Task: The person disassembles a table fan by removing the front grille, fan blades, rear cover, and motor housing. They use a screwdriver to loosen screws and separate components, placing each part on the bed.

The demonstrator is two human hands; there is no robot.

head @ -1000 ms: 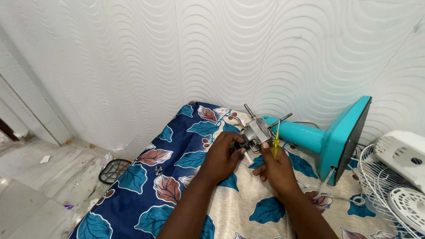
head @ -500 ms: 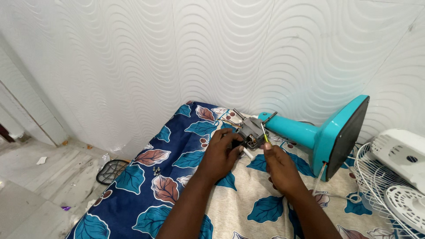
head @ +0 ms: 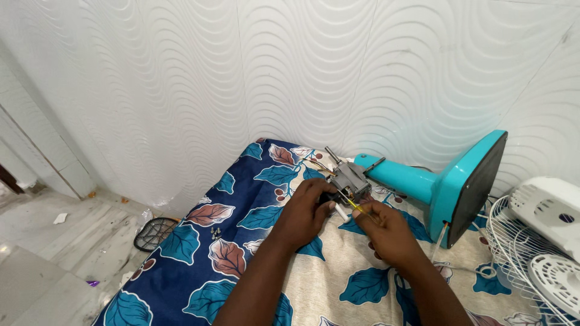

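The left hand (head: 307, 211) has its grip closed around the near side of a small grey metal fan motor (head: 349, 181), fingers curled over its dark lower edge and thumb tucked beneath, steadying it where it sits at the top of the teal fan stand (head: 417, 184). The right hand (head: 386, 232) pinches a thin yellow-handled screwdriver (head: 355, 206) between thumb and forefinger, grip tight on the shaft, with the tip angled up and left into the underside of the motor; a short white wire end (head: 341, 212) pokes out between the two hands. The motor lies over the far part of the cloth, just beside the wall, its bare metal shaft (head: 331, 154) pointing up and away. The stand lies on its side with its round teal base (head: 471, 187) tilted up on the right. All of this rests on a surface covered by a blue and cream leaf-print cloth (head: 223, 241), where a few small screws (head: 215, 231) lie well to the left of the hands. White fan grilles and a white housing (head: 538, 241) sit at the right edge, a dark round grille (head: 156, 233) lies on the pale tiled floor (head: 54, 253), and a white wave-patterned wall (head: 290, 72) stands behind. Compared with half a second ago, the screwdriver has dropped from nearly upright beside the motor to a low slant under it, and the right hand sits closer to the left
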